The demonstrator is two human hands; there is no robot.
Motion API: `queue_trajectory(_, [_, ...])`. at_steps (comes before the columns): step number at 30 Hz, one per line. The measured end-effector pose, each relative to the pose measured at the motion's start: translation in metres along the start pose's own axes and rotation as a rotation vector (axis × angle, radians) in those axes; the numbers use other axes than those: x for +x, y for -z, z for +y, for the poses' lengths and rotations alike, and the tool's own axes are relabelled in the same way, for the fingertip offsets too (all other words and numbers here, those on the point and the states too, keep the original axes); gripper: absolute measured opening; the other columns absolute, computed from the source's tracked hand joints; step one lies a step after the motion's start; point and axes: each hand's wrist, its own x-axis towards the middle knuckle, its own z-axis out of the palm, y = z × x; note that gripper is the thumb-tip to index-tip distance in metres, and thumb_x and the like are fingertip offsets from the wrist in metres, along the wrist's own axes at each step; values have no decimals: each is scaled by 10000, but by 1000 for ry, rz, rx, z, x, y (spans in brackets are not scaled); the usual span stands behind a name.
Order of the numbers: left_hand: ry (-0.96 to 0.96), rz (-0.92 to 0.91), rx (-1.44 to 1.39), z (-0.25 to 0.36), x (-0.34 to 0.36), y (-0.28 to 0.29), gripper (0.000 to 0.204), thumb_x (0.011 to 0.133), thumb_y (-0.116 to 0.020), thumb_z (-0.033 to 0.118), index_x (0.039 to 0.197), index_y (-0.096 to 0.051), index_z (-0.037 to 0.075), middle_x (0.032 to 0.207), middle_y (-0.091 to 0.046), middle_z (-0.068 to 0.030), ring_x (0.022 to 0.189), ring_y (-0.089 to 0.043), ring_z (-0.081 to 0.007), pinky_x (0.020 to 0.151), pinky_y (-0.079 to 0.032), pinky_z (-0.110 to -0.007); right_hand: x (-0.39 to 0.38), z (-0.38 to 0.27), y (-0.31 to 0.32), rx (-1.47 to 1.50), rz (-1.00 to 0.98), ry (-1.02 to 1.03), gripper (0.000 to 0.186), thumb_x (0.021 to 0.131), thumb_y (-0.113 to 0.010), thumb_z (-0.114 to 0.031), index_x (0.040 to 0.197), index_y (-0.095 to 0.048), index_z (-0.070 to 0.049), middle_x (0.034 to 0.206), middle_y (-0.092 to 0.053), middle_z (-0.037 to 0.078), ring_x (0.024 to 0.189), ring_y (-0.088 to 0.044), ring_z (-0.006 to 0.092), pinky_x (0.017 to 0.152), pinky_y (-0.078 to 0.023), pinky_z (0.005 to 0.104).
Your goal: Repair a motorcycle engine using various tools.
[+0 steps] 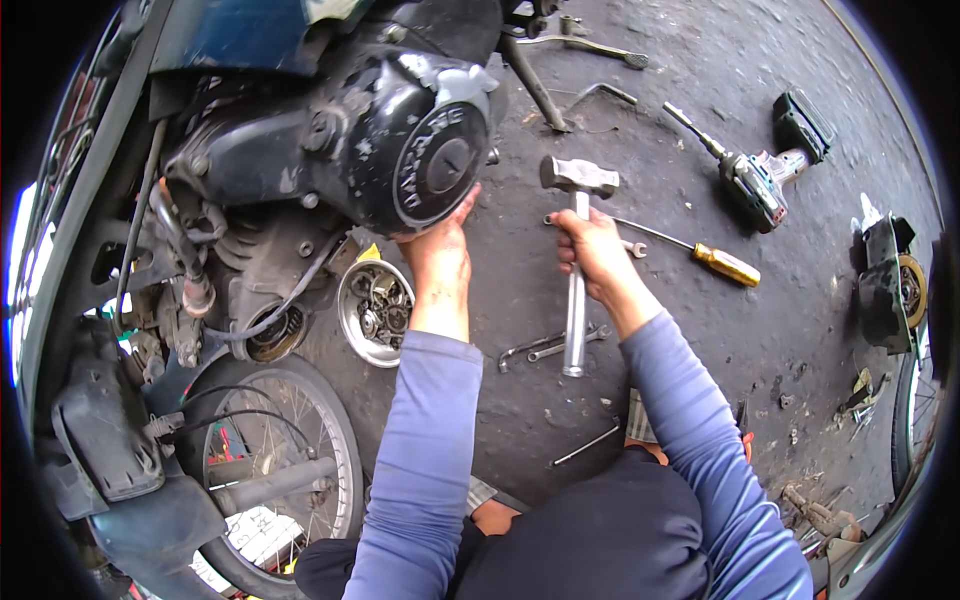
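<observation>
A worn black engine cover (385, 150) is on the side of a motorcycle engine at upper left. My left hand (440, 255) grips its lower edge from beneath; some of the fingers are hidden behind the cover. In my right hand (592, 250) is a metal hammer (577, 320), held upright in the view by the upper handle, its head above my fist. Just beyond that fist lie a screwdriver (728, 264) with a yellow handle and an open-ended wrench (634, 248). Beside my left wrist stands a round metal bowl (348, 325) filled with small metal parts.
A cordless power tool (765, 180) with a long socket lies at right on the dark, dirty floor. Several wrenches (552, 348) and a thin rod (585, 443) lie near my knees. A spoked wheel (345, 440) stands at lower left, and a black cover part (885, 290) at far right.
</observation>
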Motion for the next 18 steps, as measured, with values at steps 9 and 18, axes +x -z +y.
queue_trajectory(9, [37,-60,92,8,3,1,424,987,-468,179,1354,-354,-1,1290,-489,-194,1047,-608,-420,916,-518,-484,26,6,-44,128,112,227,152,879,-603,-152,840,-473,-84,596,-440,-17,430,-405,77,387,-369,261])
queue_trajectory(18, [35,-65,140,2,1,-4,386,993,-443,142,1337,-363,-14,1263,-504,-206,1024,-614,-433,887,-538,-481,30,-7,-49,166,179,149,178,884,-605,-137,838,-459,-46,574,-459,-7,407,-413,88,358,-356,284])
